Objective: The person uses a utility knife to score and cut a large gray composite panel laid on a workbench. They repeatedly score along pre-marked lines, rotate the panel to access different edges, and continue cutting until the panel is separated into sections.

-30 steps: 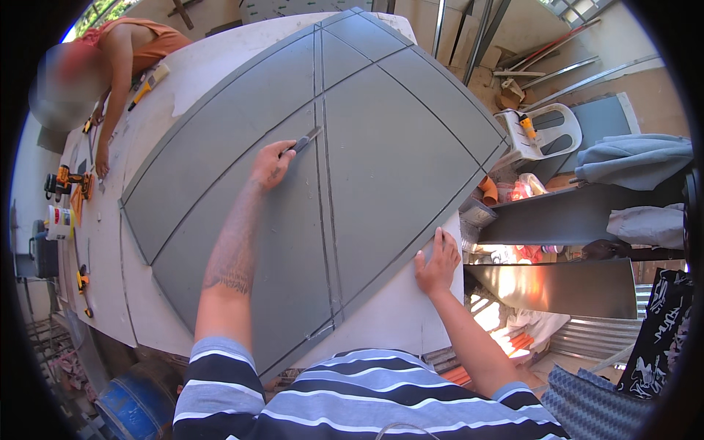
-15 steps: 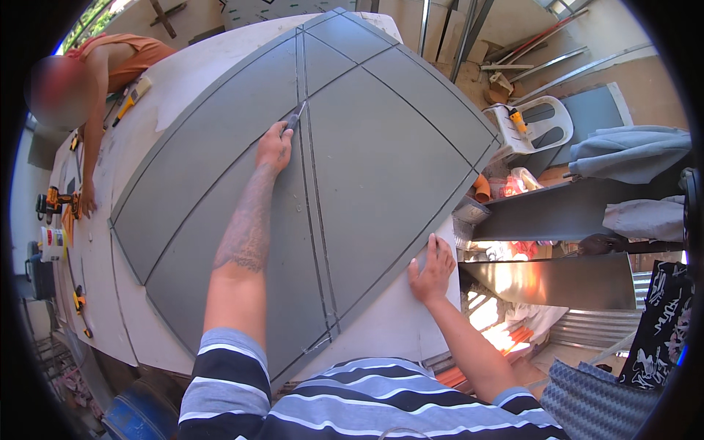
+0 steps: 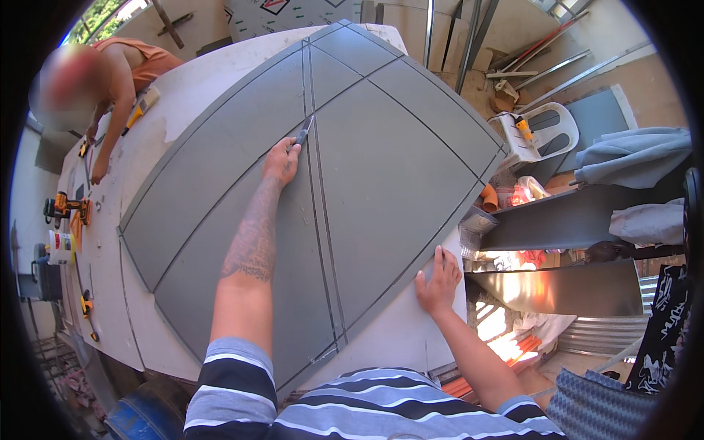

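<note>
1. In the left hand (image 3: 280, 160), clenched around the dark handle of a utility knife (image 3: 302, 136), with the thin blade aimed away from the body, at or just over the paired dark lines (image 3: 318, 227).
2. For the right hand (image 3: 438, 284): unclenched, gripping nothing visible, set down by the near right edge of the panel, partly over the white worktable (image 3: 411, 330); cannot tell whether pressing on that edge.
3. On the large grey panel (image 3: 389, 176): laid flat and slantwise across the worktable, crossed by dark straight lines, with small pale scraps scattered on the face.
4. In handling, likely stiff, broad and awkward rather than soft; probably too wide for a one-handed lift. Smooth-looking, so perhaps slippery under a flat palm, and likely easy to scratch.
5. Best held by opposite long edges, well clear of the blade; for the knife, by the handle only, being likely light and sharp.
6. Farther left on the worktable, near a co-worker's hand (image 3: 100, 170): a cordless drill (image 3: 67, 210).
</note>
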A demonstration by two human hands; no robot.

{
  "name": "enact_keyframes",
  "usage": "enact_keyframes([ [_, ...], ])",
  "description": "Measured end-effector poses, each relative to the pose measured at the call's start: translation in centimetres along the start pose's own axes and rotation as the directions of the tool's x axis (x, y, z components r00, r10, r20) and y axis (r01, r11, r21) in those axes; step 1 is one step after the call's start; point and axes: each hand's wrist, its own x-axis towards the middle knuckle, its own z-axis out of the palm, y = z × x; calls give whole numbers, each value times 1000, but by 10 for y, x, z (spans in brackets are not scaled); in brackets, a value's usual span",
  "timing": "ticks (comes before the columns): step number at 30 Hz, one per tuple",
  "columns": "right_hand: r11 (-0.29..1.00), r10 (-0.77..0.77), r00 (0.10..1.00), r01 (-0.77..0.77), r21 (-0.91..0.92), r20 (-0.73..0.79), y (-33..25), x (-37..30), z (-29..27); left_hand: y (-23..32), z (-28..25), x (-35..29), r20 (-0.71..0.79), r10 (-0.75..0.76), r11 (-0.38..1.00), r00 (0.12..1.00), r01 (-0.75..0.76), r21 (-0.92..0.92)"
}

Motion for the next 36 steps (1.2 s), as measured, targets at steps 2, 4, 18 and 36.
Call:
enact_keyframes([
  [2,1000,-1,1000,1,-12,-7,0,0,0,0,-1,1,19,10,1000,1000,-10,2],
  [4,1000,-2,1000,2,-14,-10,0,0,0,-2,-2,2,22,13,1000,1000,-13,8],
  [18,1000,13,1000,-13,16,-27,-2,-1,-1,-29,-11,-9,-49,4,988,999,-11,-153],
  [36,1000,16,1000,-16,20,-7,0,-1,-1,-32,-15,7,107,47,989,993,-31,-147],
])
